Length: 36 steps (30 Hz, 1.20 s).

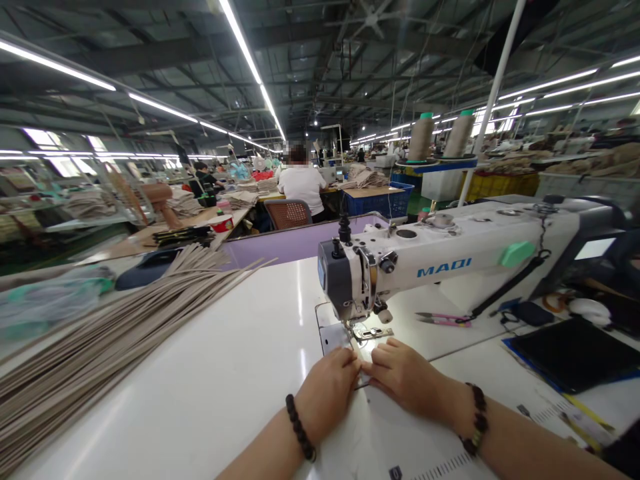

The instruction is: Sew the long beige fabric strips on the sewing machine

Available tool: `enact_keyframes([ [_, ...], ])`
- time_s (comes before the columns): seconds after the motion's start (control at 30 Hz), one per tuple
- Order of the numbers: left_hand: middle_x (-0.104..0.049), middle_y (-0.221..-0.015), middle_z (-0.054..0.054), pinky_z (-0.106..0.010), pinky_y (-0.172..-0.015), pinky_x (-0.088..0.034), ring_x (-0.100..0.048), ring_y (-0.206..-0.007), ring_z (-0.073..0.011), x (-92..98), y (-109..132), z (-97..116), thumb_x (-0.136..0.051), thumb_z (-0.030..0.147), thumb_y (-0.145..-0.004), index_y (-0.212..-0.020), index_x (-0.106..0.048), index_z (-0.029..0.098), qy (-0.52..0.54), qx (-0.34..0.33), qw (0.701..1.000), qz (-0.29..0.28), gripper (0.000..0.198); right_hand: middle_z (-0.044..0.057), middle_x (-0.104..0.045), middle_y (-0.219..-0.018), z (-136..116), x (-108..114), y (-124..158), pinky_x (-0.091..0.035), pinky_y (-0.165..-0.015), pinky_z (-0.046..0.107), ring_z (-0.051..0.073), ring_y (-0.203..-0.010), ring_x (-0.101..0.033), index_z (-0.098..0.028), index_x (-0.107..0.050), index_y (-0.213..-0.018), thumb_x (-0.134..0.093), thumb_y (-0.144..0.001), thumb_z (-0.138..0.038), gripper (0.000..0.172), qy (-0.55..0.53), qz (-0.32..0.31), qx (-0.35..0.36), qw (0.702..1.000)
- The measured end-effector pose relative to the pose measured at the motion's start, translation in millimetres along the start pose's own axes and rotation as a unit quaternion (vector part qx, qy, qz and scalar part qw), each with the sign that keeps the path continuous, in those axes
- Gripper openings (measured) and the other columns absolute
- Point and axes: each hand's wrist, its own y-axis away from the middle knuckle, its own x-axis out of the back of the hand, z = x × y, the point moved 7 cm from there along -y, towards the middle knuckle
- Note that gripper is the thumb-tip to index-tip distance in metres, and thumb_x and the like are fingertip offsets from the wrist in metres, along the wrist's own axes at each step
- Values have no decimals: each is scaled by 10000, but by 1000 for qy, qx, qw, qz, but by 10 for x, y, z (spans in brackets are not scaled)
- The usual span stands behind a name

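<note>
My left hand (327, 393) and my right hand (405, 377) meet on the white sewing table (210, 400), just in front of the presser foot (373, 332) of a white MAQI sewing machine (440, 263). Their fingertips pinch a thin beige strip (363, 380), partly hidden beneath them, that runs towards the needle area. A dark bead bracelet (300, 427) circles my left wrist, and another (475, 419) circles my right. A large bundle of long beige strips (115, 327) lies on the table to the left.
Pink-handled snips (443, 319) lie behind the machine, and a black pad (575, 353) lies to the right. Two thread cones (421, 137) stand beyond the machine. Further off, a seated person (303, 190) in a white shirt works beside a blue crate (380, 203), among stacked material.
</note>
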Motion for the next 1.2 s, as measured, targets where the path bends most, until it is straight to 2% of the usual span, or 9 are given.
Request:
enact_keyframes([
  [0.17,-613,-892,-79,-324,-806,-514,-572,-860,-194,-46,-12,-21,-457,69,-863,-873,-634,126,-22,6,1000,-3,187,22,-582,-789,11,-16,-5,-365,-676,353,197,-726,-497,-165,-577,-1001,-466,-915,-188,143,9,11,-2,1000],
  [0.33,-599,-933,-82,-325,-834,-504,-561,-869,-189,-26,-34,-83,-408,54,-858,-855,-604,128,-18,23,1000,5,210,39,-610,-827,76,-20,-81,-366,-698,360,212,-762,-532,-176,-566,-1086,-567,-863,-202,225,13,-21,-58,998],
  [0.53,-570,-1015,-106,-350,-882,-484,-546,-922,-209,16,-91,-152,-435,69,-829,-931,-586,112,-3,55,998,0,188,68,-613,-899,143,-15,-142,-350,-694,354,223,-806,-539,-186,-533,-1171,-536,-878,-198,293,8,-42,-110,993],
  [0.67,-552,-1052,-103,-371,-913,-465,-528,-960,-217,-2,-119,-214,-458,73,-823,-957,-585,119,8,69,998,10,191,64,-606,-897,132,-30,-153,-333,-696,354,220,-807,-529,-190,-560,-1097,-492,-896,-194,212,8,-46,-108,993],
  [0.8,-555,-1074,-106,-369,-928,-458,-525,-988,-217,-16,-127,-246,-457,69,-827,-997,-582,120,7,72,997,10,217,68,-602,-916,130,-51,-178,-326,-672,363,228,-814,-526,-176,-518,-1142,-476,-894,-192,252,29,-54,-96,994],
  [0.9,-584,-1022,-98,-351,-910,-470,-549,-953,-213,-4,-132,-273,-472,69,-823,-905,-620,123,14,72,997,0,178,81,-604,-917,109,-64,-199,-331,-663,377,240,-816,-523,-143,-517,-1122,-479,-885,-190,244,48,-56,-63,995],
  [1.0,-607,-985,-83,-319,-881,-483,-574,-918,-203,41,-154,-322,-505,70,-805,-849,-645,135,27,58,998,-2,161,77,-606,-933,113,-58,-198,-356,-694,378,233,-822,-521,-142,-531,-1085,-474,-884,-186,214,11,-50,-54,997],
  [1.1,-636,-963,-59,-276,-831,-497,-599,-875,-176,103,-224,-440,-480,80,-831,-820,-662,153,45,40,998,4,196,70,-606,-911,148,-47,-179,-377,-727,375,226,-823,-519,-154,-553,-1040,-450,-892,-185,183,-34,-48,-70,996],
  [1.2,-653,-887,-51,-265,-755,-513,-609,-806,-164,196,-361,-639,-449,75,-837,-756,-659,156,22,33,998,50,239,73,-603,-893,165,-40,-164,-389,-738,382,229,-822,-515,-153,-568,-992,-434,-891,-180,169,-53,-50,-73,995],
])
